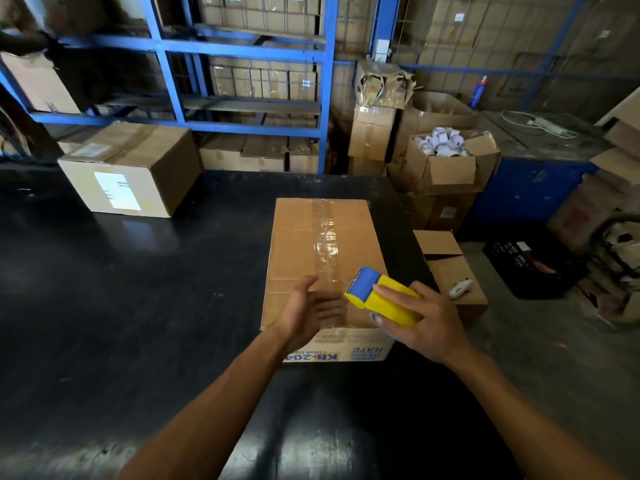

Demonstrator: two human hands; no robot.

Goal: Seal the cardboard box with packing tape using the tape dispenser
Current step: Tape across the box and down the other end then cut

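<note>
A closed cardboard box lies on the black table, with a strip of clear packing tape running along its centre seam from the far edge toward me. My right hand grips a yellow and blue tape dispenser just above the box's near right corner. My left hand hovers open over the near end of the tape, fingers spread, beside the dispenser's blue roller.
A second sealed box with a white label sits at the table's far left. Off the right edge stand an open carton with a white object on it, a box of white rolls, a black crate and blue shelving.
</note>
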